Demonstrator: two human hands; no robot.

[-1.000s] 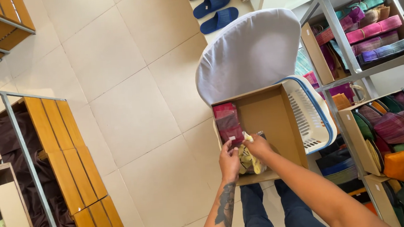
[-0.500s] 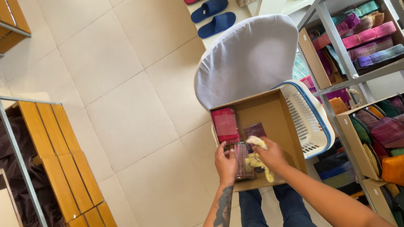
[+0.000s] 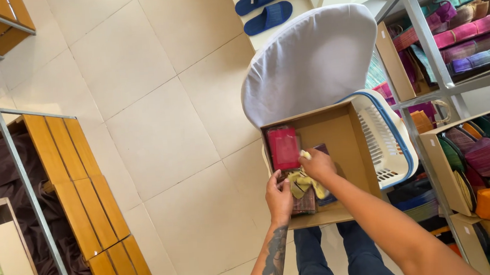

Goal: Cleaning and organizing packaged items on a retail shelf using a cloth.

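An open cardboard box (image 3: 346, 142) rests on a chair in front of me. Inside its left half lie a red woven pouch (image 3: 284, 148) and darker woven pouches (image 3: 305, 202) below it. My left hand (image 3: 279, 198) presses on the dark pouches at the box's near left corner. My right hand (image 3: 317, 165) reaches over the pouches with a yellow cloth (image 3: 305, 182) under its palm and fingers, gripping it.
The chair has a grey fabric-covered backrest (image 3: 309, 64). A white and blue plastic basket (image 3: 386, 139) sits right of the box. Metal shelves with colourful woven bags (image 3: 467, 30) stand at right. Blue slippers (image 3: 261, 4) lie on the tiled floor. Wooden pallets (image 3: 82, 195) stand at left.
My view has shifted a little. Both hands have moved further into the box, the right one sliding up toward the red pouch with the yellow cloth.
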